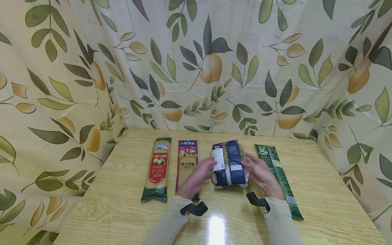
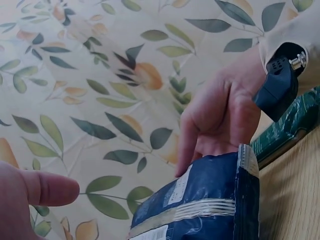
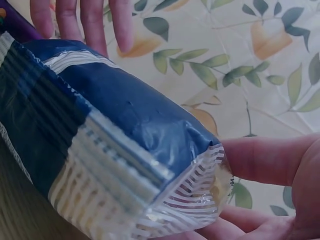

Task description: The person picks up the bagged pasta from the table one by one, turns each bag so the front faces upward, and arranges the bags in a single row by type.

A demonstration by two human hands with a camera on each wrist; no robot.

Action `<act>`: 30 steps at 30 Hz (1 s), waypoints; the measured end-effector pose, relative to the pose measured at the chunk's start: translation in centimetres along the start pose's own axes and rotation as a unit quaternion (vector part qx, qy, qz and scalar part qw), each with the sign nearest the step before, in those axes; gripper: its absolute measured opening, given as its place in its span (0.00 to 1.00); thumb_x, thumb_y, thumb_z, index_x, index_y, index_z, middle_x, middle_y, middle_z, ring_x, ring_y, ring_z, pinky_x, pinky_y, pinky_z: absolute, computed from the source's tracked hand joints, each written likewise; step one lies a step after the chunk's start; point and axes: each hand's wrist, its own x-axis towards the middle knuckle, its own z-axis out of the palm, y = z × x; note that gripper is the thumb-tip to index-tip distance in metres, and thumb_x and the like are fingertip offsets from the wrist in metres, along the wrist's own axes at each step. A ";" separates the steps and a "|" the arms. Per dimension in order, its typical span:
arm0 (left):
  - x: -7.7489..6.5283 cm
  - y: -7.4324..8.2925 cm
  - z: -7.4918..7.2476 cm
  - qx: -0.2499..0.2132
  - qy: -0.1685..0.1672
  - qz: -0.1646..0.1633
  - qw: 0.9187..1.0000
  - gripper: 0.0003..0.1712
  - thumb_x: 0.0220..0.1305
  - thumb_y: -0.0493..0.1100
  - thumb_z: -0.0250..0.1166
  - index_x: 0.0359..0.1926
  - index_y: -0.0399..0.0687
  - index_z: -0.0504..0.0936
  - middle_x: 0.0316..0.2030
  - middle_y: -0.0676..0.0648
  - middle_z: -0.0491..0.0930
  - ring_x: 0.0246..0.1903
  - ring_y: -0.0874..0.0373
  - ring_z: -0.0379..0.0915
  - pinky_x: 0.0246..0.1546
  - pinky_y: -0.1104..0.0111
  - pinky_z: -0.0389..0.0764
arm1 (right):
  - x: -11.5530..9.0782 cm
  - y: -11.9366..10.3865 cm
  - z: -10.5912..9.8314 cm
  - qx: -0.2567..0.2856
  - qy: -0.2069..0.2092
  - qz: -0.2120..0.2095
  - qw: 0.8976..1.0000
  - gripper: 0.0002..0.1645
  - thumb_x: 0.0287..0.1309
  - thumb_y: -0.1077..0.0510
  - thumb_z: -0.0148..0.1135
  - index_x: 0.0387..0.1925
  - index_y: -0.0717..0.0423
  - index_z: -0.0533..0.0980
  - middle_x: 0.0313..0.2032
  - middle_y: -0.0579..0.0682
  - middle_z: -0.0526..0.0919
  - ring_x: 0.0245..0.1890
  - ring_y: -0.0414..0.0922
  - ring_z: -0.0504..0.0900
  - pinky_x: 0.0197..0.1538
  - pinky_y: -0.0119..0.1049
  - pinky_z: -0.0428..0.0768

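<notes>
A navy-blue pasta bag (image 1: 230,160) with white labels and a clear striped side stands over the middle of the table, between both hands. My right hand (image 1: 263,175) holds its right side, the thumb at one edge and fingers beneath, as the right wrist view shows. The left hand (image 1: 199,175) is at the bag's left edge in the head view. Its fingers (image 3: 94,22) hang straight just beyond the bag in the right wrist view, and its thumb (image 2: 52,188) is straight and apart from the bag in the left wrist view.
A red-labelled spaghetti pack (image 1: 158,166) lies at left. Beside it, a purple-edged pasta pack (image 1: 187,160) is partly hidden by the left arm. A long green pack (image 1: 280,173) lies right of the right hand. Leaf-patterned curtains (image 1: 196,92) border the wooden table (image 1: 113,197).
</notes>
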 end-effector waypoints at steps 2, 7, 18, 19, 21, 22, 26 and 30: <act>0.0 -0.1 0.0 -0.008 -0.004 -0.003 1.000 0.37 0.73 0.47 0.55 0.76 0.33 0.61 0.76 0.33 0.60 0.75 0.35 0.55 0.75 0.40 0.59 | -0.1 -0.2 0.0 -0.006 0.008 -0.003 1.000 0.45 0.77 0.61 0.49 0.83 0.57 0.37 0.82 0.62 0.28 0.73 0.50 0.62 0.51 0.25 0.82; -0.3 -0.2 0.1 -0.022 -0.016 -0.005 1.000 0.36 0.74 0.47 0.55 0.75 0.33 0.62 0.76 0.34 0.59 0.76 0.35 0.54 0.76 0.39 0.57 | -0.5 -0.7 0.0 -0.021 0.026 -0.003 0.999 0.45 0.76 0.61 0.51 0.83 0.57 0.40 0.83 0.62 0.32 0.69 0.42 0.68 0.46 0.22 0.81; -0.4 -0.4 0.6 -0.056 -0.046 -0.007 0.997 0.37 0.74 0.45 0.54 0.77 0.32 0.58 0.76 0.33 0.57 0.77 0.36 0.52 0.80 0.43 0.53 | -1.1 -1.7 -0.1 -0.052 0.070 -0.003 0.996 0.44 0.75 0.61 0.53 0.83 0.57 0.45 0.83 0.62 0.42 0.52 0.30 0.79 0.26 0.25 0.69; -0.4 -0.5 0.7 -0.060 -0.048 -0.007 0.997 0.37 0.74 0.44 0.54 0.77 0.32 0.58 0.76 0.33 0.57 0.77 0.36 0.52 0.80 0.44 0.52 | -1.2 -1.7 -0.2 -0.056 0.076 -0.003 0.996 0.44 0.75 0.61 0.54 0.83 0.57 0.46 0.83 0.62 0.43 0.49 0.27 0.78 0.26 0.26 0.69; -0.3 -0.6 0.8 -0.065 -0.054 -0.008 0.996 0.36 0.75 0.44 0.53 0.77 0.32 0.58 0.76 0.33 0.57 0.77 0.37 0.52 0.80 0.45 0.52 | -1.3 -1.9 -0.2 -0.067 0.086 -0.001 0.994 0.43 0.75 0.60 0.54 0.83 0.57 0.47 0.83 0.61 0.44 0.52 0.30 0.78 0.27 0.27 0.70; -0.3 -0.7 0.9 -0.066 -0.057 -0.008 0.996 0.36 0.75 0.44 0.53 0.77 0.32 0.57 0.76 0.33 0.57 0.77 0.37 0.52 0.80 0.45 0.51 | -1.4 -2.0 -0.1 -0.069 0.087 -0.001 0.994 0.44 0.75 0.60 0.54 0.83 0.57 0.46 0.83 0.61 0.44 0.57 0.36 0.77 0.31 0.27 0.74; -0.3 -1.0 1.1 -0.072 -0.068 -0.008 0.995 0.37 0.75 0.44 0.53 0.78 0.32 0.56 0.77 0.33 0.55 0.78 0.37 0.50 0.81 0.44 0.49 | -1.8 -2.4 0.1 -0.065 0.091 -0.004 0.994 0.45 0.75 0.60 0.55 0.83 0.57 0.43 0.83 0.62 0.41 0.79 0.60 0.56 0.69 0.52 0.75; -0.3 -1.2 1.3 -0.076 -0.076 -0.013 0.994 0.38 0.75 0.44 0.52 0.79 0.33 0.53 0.78 0.33 0.54 0.79 0.37 0.49 0.81 0.44 0.47 | -2.2 -2.9 0.2 -0.082 0.096 -0.013 0.992 0.46 0.75 0.60 0.55 0.83 0.57 0.43 0.83 0.62 0.42 0.80 0.64 0.51 0.74 0.67 0.63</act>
